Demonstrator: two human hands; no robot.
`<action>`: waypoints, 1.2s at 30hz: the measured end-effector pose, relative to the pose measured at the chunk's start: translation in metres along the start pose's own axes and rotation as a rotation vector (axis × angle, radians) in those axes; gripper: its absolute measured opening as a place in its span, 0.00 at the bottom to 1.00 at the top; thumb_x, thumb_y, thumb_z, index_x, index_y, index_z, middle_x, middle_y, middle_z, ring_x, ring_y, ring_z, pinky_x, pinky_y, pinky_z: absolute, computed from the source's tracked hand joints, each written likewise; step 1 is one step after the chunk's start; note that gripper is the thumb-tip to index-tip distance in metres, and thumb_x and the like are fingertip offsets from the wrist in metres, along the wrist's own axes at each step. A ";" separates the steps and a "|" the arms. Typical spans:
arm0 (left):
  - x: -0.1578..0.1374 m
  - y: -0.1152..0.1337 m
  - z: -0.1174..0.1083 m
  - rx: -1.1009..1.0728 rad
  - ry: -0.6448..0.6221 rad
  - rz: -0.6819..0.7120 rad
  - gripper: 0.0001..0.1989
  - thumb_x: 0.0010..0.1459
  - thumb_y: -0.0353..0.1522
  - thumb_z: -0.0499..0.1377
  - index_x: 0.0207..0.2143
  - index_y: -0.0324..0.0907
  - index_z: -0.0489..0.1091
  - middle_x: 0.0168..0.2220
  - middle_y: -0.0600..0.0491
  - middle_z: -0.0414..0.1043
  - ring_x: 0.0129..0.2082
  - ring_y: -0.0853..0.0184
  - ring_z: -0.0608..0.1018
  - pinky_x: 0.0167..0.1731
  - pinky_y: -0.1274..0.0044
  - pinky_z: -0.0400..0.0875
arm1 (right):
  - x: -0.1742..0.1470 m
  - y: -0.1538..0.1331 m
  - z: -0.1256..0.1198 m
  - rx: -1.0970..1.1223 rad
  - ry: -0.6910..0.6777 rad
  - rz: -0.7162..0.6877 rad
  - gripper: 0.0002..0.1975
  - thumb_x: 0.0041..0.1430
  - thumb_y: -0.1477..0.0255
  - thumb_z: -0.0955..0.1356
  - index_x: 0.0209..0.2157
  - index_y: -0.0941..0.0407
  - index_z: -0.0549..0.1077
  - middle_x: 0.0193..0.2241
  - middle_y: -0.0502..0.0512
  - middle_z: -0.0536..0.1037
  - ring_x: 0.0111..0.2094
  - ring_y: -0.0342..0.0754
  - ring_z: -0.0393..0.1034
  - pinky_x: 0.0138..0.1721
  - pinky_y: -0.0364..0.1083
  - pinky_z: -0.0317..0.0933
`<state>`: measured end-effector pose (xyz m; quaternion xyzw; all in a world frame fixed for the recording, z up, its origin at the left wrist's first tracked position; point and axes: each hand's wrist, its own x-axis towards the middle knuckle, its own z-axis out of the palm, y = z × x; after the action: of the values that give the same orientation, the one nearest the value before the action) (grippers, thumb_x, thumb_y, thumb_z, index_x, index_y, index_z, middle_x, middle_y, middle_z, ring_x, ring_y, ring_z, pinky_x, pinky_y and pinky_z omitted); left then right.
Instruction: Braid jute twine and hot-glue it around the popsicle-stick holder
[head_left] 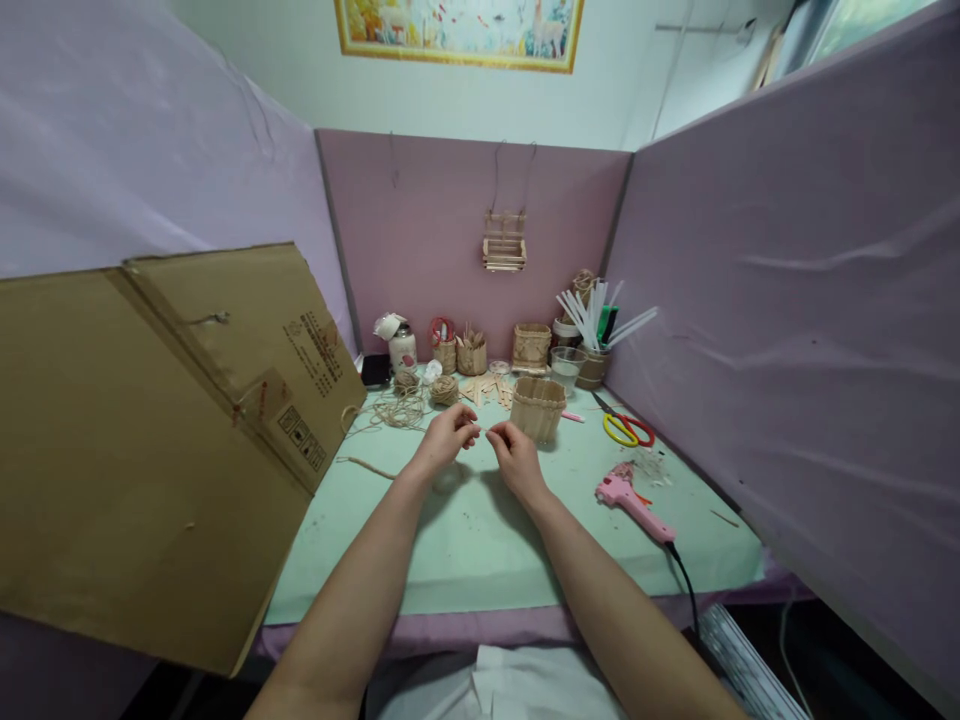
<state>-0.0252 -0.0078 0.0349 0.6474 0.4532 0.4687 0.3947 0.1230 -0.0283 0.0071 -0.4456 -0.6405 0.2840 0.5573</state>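
Note:
My left hand (451,432) and my right hand (514,452) meet above the middle of the table, both pinched closed. A thin strand, seemingly twine (481,431), spans the small gap between their fingertips. Just behind my right hand stands a small basket of wooden craft sticks (537,408). Loose twine (401,412) lies tangled beyond my left hand, beside a twine ball (444,390). A short braided cord (367,466) runs under my left forearm, which hides its other end.
At right lie a pink glue gun (634,505) with its cable and scissors (628,428) with red and yellow handles. Loose craft sticks (487,390), a water cup (566,368) and stick holders (471,355) line the back. A large cardboard sheet (172,450) leans at left.

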 end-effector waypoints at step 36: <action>-0.005 0.008 0.020 -0.215 0.036 -0.166 0.11 0.41 0.35 0.66 0.27 0.36 0.76 0.21 0.55 0.69 0.23 0.73 0.66 0.27 0.78 0.61 | 0.000 -0.004 -0.002 0.114 0.135 -0.048 0.08 0.54 0.67 0.66 0.30 0.56 0.76 0.30 0.54 0.77 0.32 0.48 0.70 0.33 0.46 0.63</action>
<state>-0.0052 -0.0165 0.0365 0.5531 0.4596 0.4917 0.4911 0.1241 -0.0301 0.0115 -0.4160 -0.5949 0.2758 0.6301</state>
